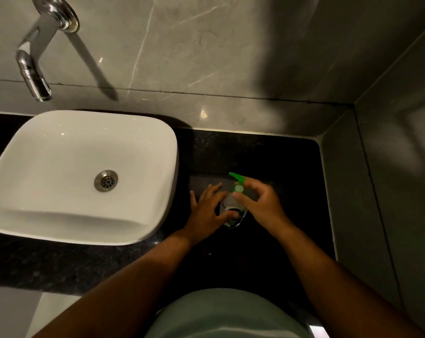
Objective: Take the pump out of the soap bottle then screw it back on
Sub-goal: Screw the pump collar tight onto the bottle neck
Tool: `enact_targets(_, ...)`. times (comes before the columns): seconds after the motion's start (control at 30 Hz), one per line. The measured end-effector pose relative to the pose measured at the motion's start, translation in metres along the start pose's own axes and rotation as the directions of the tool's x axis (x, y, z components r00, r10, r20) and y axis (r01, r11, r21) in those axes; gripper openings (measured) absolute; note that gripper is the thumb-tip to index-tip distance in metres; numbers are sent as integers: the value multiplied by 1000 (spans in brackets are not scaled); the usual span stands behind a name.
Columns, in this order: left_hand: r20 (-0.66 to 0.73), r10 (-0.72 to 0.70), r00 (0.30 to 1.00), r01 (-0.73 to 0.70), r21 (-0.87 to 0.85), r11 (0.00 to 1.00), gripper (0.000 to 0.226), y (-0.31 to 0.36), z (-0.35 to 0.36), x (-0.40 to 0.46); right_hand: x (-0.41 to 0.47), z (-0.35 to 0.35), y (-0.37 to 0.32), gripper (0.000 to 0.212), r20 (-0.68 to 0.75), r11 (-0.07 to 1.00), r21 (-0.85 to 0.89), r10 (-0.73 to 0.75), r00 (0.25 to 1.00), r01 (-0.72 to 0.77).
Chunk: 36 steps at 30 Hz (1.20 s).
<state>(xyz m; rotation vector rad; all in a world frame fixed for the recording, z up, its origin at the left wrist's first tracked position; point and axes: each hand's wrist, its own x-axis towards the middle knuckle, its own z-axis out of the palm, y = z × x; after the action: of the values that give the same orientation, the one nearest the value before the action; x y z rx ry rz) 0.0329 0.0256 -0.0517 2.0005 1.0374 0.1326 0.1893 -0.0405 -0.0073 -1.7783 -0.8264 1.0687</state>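
A clear soap bottle (231,211) stands on the black counter (267,154), right of the basin. Its green pump (238,181) sits on top, the nozzle pointing up and to the left. My left hand (207,209) wraps the bottle's left side, thumb across its front and fingers spread behind it. My right hand (260,201) comes from the right, with fingertips pinched on the pump's collar at the bottle neck. Whether the pump is threaded in or loose cannot be told from above.
A white vessel basin (82,223) fills the counter's left part, with a chrome wall tap (33,69) above it. Grey tiled walls close the back and the right side (389,191). The counter's front edge runs near my torso.
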Motion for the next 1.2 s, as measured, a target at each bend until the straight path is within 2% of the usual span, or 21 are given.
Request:
enact_targets(0.07, 1, 10, 1000, -10, -8, 1000, 60, 1, 1, -1, -1, 1, -4, 37, -79, 999, -49, -19, 997, 15)
enact_targets(0.13, 4, 14, 1000, -14, -9, 1000, 62, 1, 2, -1, -2, -1, -6, 46, -51, 999, -41, -34, 998, 32)
enact_targets(0.23, -15, 4, 1000, -3, 15, 1000, 73, -1, 2, 0, -2, -7, -4, 64, 44, 994, 105, -40, 998, 35)
enact_targets(0.3, -24, 3, 1000, -3, 19, 1000, 76, -2, 2, 0, 0, -8, -4, 70, 2, 988, 148, -49, 999, 48)
enact_targets(0.37, -8, 3, 1000, -3, 1, 1000, 70, -1, 2, 0, 3, -5, -5, 76, -84, 994, 71, -77, 993, 83)
enact_targets(0.43, -1, 0, 1000, 0, -17, 1000, 60, 0, 3, 1, 2, -1, -7, 79, -70, 998, 13, -64, 996, 65)
enact_targets(0.5, -14, -7, 1000, 7, -15, 1000, 58, -1, 3, 2, 0, 0, -5, 74, 41, 998, 64, -8, 999, 5)
enact_targets(0.57, -14, -9, 1000, 9, 3, 1000, 59, -2, 2, 2, 3, -1, 1, 55, 108, 995, 93, 19, 994, -30)
enact_targets(0.67, -4, 9, 1000, -9, 13, 1000, 61, 0, 1, 0, 3, 1, 0, 37, 29, 999, 50, 11, 1000, -13)
enact_targets(0.77, 5, 21, 1000, -21, 9, 1000, 60, 0, 2, -1, 0, 3, -3, 43, -93, 1000, -15, -29, 995, 27)
enact_targets(0.83, 7, 9, 1000, -9, -5, 1000, 61, -1, 2, -1, -1, 0, -3, 53, -3, 999, 31, -45, 999, 45)
enact_targets(0.93, 20, -17, 1000, 17, -42, 999, 60, -3, 0, -1, 4, -12, -3, 63, 222, 994, 98, -70, 972, 49)
enact_targets(1.07, 87, -31, 996, 42, -133, 990, 56, -2, -4, 0, 22, -20, -5, 53, 377, 1000, -22, -10, 926, 19)
enact_targets(1.2, 142, -48, 989, 76, -200, 977, 58, -5, -6, 5, 35, -19, -6, 42, 535, 986, -139, -7, 845, 97)
